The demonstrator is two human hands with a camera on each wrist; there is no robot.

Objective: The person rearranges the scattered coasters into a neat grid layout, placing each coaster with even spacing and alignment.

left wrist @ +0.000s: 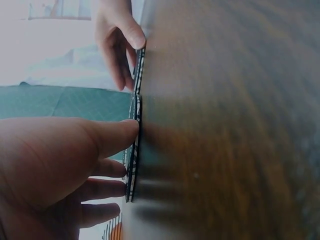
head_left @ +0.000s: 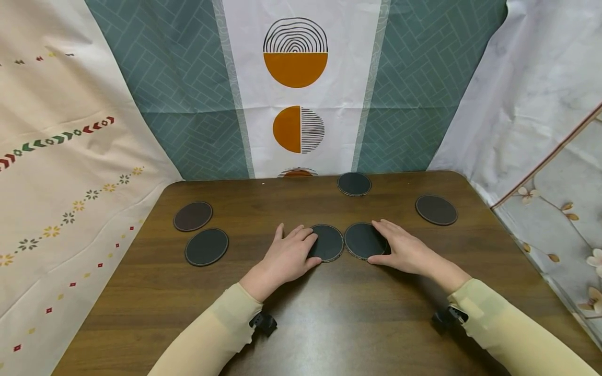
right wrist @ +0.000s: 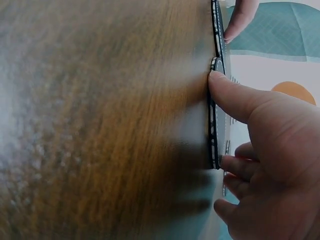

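Two round dark coasters with stitched rims lie side by side at mid-table, edges meeting in the head view. My left hand (head_left: 289, 255) holds the left coaster (head_left: 331, 244) by its edge, thumb at the near rim and fingertips along the left and far side. On the right coaster (head_left: 363, 241), my right hand (head_left: 405, 248) has its thumb at the near rim and its fingers over the far right edge. The left wrist view shows my left thumb (left wrist: 117, 135) against the patterned rim. My right thumb (right wrist: 235, 92) presses the other rim in the right wrist view.
On the left of the wooden table (head_left: 305, 334) lie a brownish coaster (head_left: 193, 216) and a black coaster (head_left: 207, 247). Another coaster (head_left: 354, 184) sits at the back edge, and one more coaster (head_left: 436, 210) at the right. Patterned cloths (head_left: 188, 104) hang around the table.
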